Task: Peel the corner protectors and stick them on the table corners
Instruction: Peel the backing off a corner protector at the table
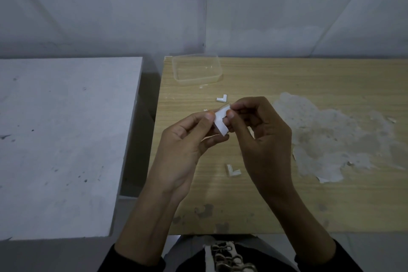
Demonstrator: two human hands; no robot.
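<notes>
Head view: holding one white L-shaped protector [220, 122] above the wooden table [287, 205], both hands meeting over the middle of the top. Pinching its left edge with the left hand [187, 139], thumb on top, fingers curled beneath. Pinching its upper right arm with the right hand [260, 132], thumb and forefinger closed on the white face at the top corner; hard to tell whether gripping a backing film or the protector itself. Lying loose on the table: a second protector [222, 98] just beyond the hands, a third [232, 170] nearer the body, between the wrists, and a small white bit [205, 110] peeking out by the left thumb, too hidden to identify. Sitting empty-looking at the far left corner of the table: a clear plastic box [197, 69]. Showing a large pale patch [331, 137] of peeled veneer right of the hands. Standing apart to the left, across a dark gap: a grey-white slab [61, 143]. Showing dark sleeves at both forearms, at the frame's bottom edge.
</notes>
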